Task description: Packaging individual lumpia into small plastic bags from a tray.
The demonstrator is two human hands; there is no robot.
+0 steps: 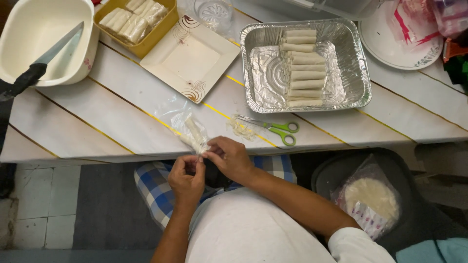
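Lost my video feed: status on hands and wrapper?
Left hand and right hand pinching clear plastic wrapper at table edge. Scissors just right, not touching.

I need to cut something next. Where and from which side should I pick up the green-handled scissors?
Probably by the two green loops at the right end of the scissors, coming from the right. They lie flat on the table, blades pointing left toward a crumpled plastic scrap, loops unobstructed.
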